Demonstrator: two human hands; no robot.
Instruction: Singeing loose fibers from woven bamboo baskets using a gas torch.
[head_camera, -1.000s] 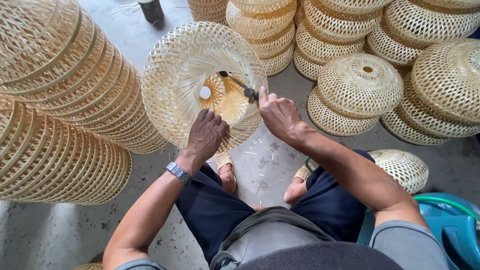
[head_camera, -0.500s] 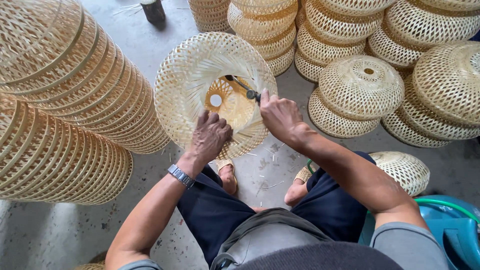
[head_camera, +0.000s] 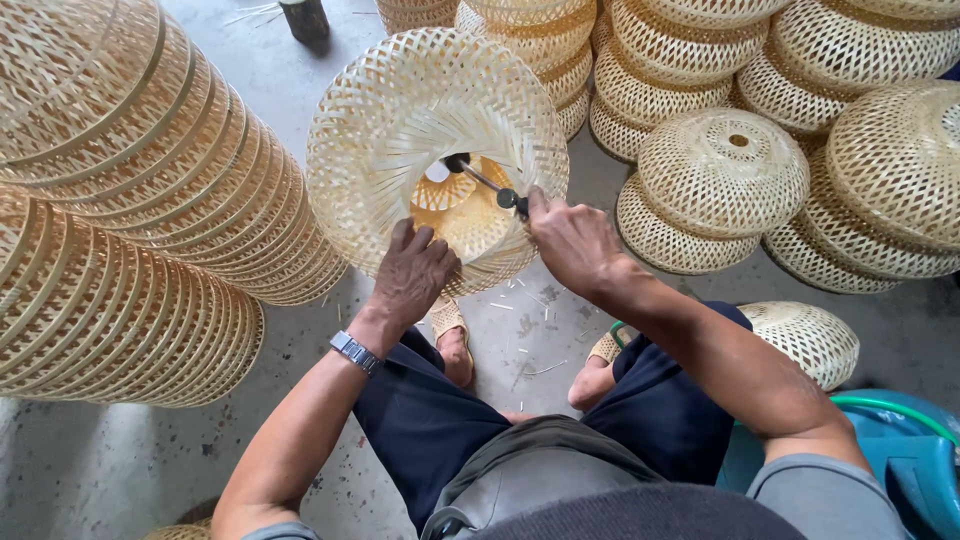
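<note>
We hold a woven bamboo shade tilted above the floor, left hand gripping its rim, right hand closed on a dark-handled tool inside. The weave looks complete; probably only trimming remains.

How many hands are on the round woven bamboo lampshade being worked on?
2. The left hand grips the round woven bamboo lampshade at its lower rim; the right hand, at the rim's right, holds a dark-handled tool reaching into the opening.

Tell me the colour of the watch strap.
Silver-grey metal watch strap on the left wrist, head view.
</note>
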